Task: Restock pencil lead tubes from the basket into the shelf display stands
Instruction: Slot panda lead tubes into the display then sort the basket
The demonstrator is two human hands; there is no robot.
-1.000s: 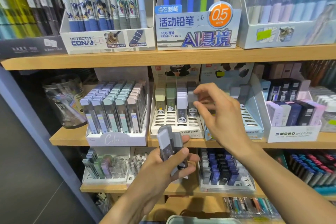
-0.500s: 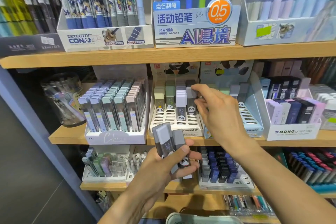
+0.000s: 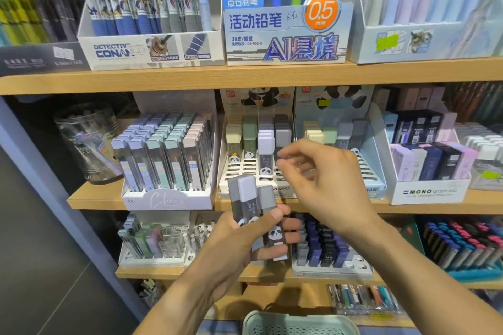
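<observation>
My left hand [image 3: 239, 239] grips a small bundle of grey-capped pencil lead tubes [image 3: 249, 197] with panda prints, held upright below the middle shelf. Behind them stands the white slotted panda display stand [image 3: 245, 170], with cream, green, lilac and grey tubes in its back rows and bare slots in front. My right hand [image 3: 326, 179] hovers in front of that stand, just above the bundle; its fingers are loosely curled, blurred, and hold nothing. A second panda stand [image 3: 374, 171] sits to the right, partly hidden by my right hand. The pale green basket [image 3: 294, 321] shows at the bottom edge.
A full pastel lead stand [image 3: 166, 197] stands to the left, with a clear jar [image 3: 87, 141] beyond it. A MONO box [image 3: 430, 193] is on the right. Pencil boxes line the wooden upper shelf [image 3: 245, 76]. A dark-tube stand [image 3: 326, 264] sits on the lower shelf.
My right hand has let go of the grey tube at the stand's back row and drawn back and down towards the bundle. My left hand keeps its grip on the tubes.
</observation>
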